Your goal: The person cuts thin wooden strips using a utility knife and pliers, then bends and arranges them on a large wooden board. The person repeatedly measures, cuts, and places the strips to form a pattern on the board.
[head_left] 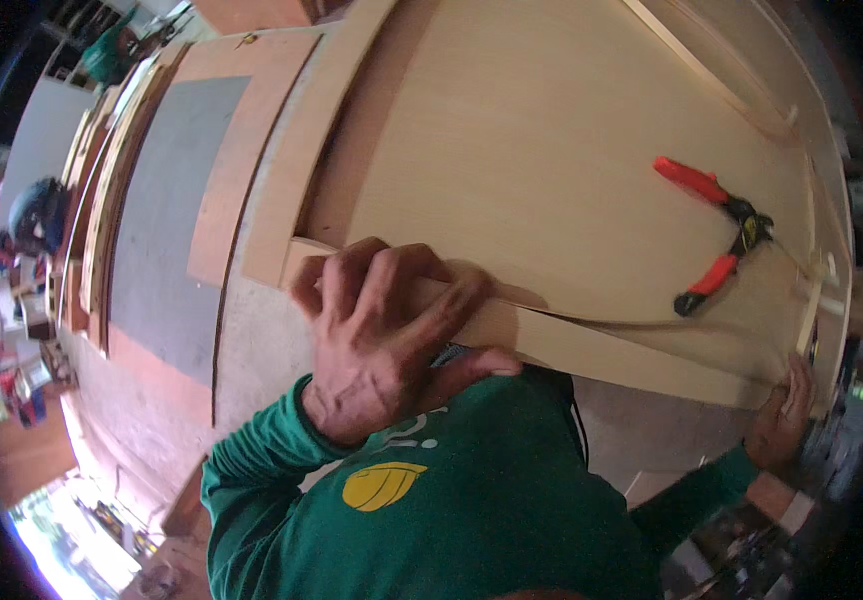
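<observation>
Green long-sleeved top (521,500), lower centre
Yellow rounded emblem (383,487) with curved lines, white print (415,428) above it; left hand (381,340) and right hand (783,415) bare.

the wooden strip (601,348) looks smooth and matt.

The left hand (376,335) bends its fingers, thumb stretched rightward. The right hand (781,415) is extended outward. These 2 hands are well apart.

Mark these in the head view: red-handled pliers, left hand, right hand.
Red-handled pliers (749,231): head view, near the pivot between the handles.
Left hand (376,345): head view, back of the hand.
Right hand (781,417): head view, middle of the hand, below the fingers.
</observation>
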A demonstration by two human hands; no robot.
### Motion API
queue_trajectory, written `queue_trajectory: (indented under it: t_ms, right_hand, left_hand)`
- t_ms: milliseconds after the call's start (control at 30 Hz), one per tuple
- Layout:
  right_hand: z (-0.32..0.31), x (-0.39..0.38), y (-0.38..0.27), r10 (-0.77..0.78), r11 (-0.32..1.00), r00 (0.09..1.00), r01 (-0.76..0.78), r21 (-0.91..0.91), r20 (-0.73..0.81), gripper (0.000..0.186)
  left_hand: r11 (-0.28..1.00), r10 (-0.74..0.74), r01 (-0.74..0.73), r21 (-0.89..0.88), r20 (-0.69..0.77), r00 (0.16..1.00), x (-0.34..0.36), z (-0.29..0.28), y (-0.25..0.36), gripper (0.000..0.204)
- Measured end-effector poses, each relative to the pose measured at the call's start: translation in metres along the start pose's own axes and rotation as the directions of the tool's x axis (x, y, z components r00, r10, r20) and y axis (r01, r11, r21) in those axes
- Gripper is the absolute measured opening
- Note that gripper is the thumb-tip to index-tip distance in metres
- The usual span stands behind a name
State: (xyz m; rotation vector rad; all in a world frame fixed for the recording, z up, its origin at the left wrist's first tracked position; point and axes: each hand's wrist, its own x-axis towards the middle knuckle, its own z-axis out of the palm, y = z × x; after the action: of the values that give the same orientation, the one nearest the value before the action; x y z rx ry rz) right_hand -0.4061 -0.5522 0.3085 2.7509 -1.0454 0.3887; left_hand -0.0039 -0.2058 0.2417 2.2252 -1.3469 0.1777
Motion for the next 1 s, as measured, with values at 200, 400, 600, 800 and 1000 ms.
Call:
queue_trajectory:
  t_ms: [200, 400, 600, 800, 1000]
  right_hand:
    - [0.011, 0.087, -0.260, -0.535, 0.715, 0.838, 0.519, 0.469, -0.110, 0.035]
    - [0.028, 0.081, -0.289, -0.530, 0.720, 0.846, 0.413, 0.558, 0.059, 0.024]
    - [0.034, 0.090, -0.295, -0.527, 0.685, 0.850, 0.409, 0.603, 0.022, 0.026]
    - [0.044, 0.085, -0.291, -0.454, 0.663, 0.890, 0.373, 0.649, -0.047, 0.028]
    - [0.040, 0.071, -0.269, -0.324, 0.738, 0.945, 0.276, 0.616, -0.036, 0.016]
  left_hand:
    - [0.998, -0.004, 0.004, -0.070, 0.001, 1.000, 0.003, -0.001, -0.004, 0.060]
    - [0.995, 0.013, -0.016, -0.102, -0.032, 0.999, 0.004, -0.011, -0.006, 0.065]
    - [0.998, 0.049, -0.049, -0.034, -0.004, 0.999, 0.008, -0.032, -0.051, 0.065]
    - [0.966, 0.148, -0.164, 0.200, 0.094, 0.985, 0.012, -0.029, -0.081, 0.081]
    - [0.936, 0.187, -0.202, 0.290, 0.076, 0.979, 0.005, -0.022, -0.095, 0.086]
